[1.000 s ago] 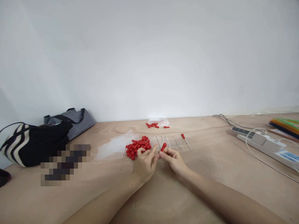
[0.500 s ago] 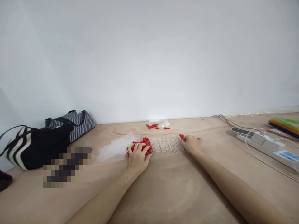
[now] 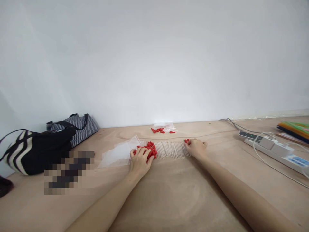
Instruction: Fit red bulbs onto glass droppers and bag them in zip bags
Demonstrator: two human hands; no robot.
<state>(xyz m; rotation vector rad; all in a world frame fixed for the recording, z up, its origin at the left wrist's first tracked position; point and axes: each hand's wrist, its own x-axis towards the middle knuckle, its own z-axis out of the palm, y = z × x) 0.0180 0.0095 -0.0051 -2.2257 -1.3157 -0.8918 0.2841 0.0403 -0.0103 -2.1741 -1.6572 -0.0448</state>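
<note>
left hand (image 3: 139,160) fingers curled into pile of red caps (image 3: 147,149) | right hand (image 3: 196,148) closed on red-capped dropper (image 3: 186,141) | clear tubes (image 3: 170,149) in row between, long axes pointing away toward wall

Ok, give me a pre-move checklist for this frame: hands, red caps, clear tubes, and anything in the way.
1. Left hand on the pile of red caps: ok, fingers rest on it.
2. Left grip closed on a cap: cannot tell, fingers hide it.
3. Right hand at the right end of the row of clear tubes: ok.
4. Red-capped piece at the right fingertips: ok, visible; whether held, cannot tell.
5. Tube row lying orderly on the table: ok.
6. Power strip and cables away from both hands: ok.
</note>
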